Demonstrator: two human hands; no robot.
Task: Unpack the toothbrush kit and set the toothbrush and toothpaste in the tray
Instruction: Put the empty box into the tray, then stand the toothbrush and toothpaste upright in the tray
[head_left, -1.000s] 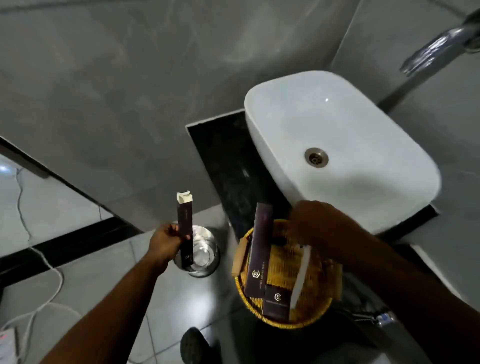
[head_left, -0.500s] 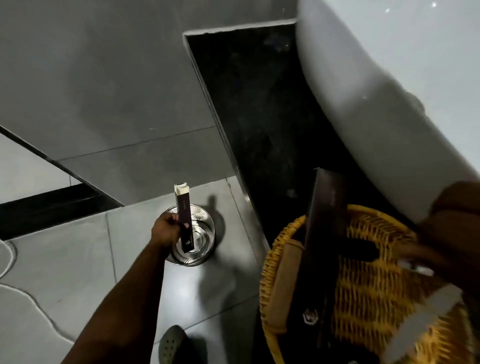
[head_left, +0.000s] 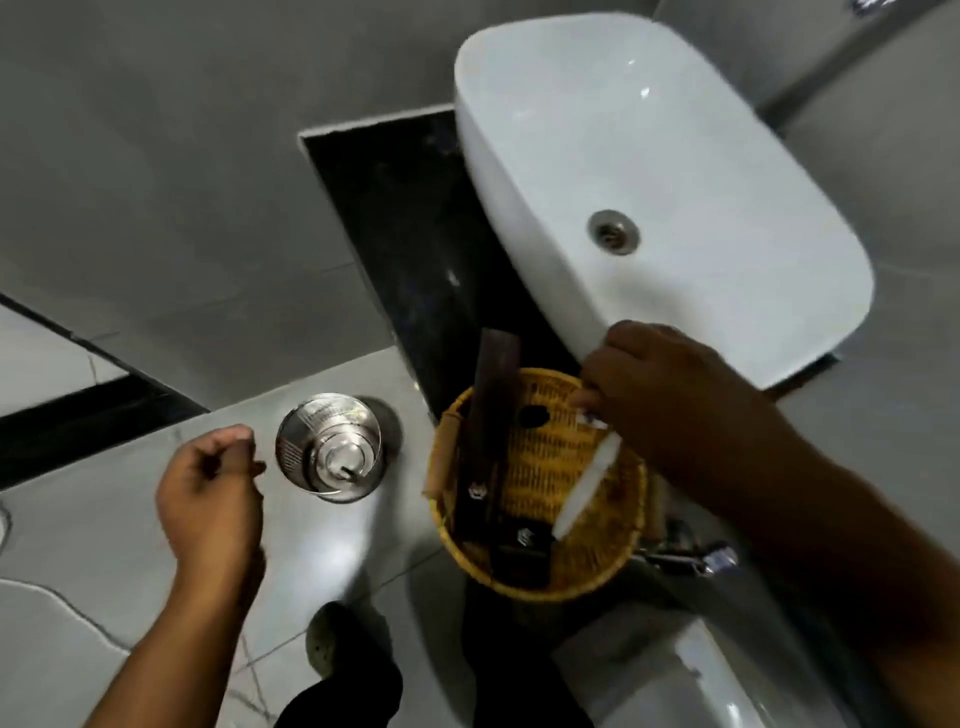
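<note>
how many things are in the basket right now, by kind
Dark boxes: 2, a long one leaning on the basket rim and a short one at the near edge
White toothbrush: 1, held by the right hand
Small black item: 1, too unclear to name
Total: 4

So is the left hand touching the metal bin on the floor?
Apart. The head view shows the left hand curled and empty, with a strip of bare grey floor between its fingers and the metal bin.
</note>
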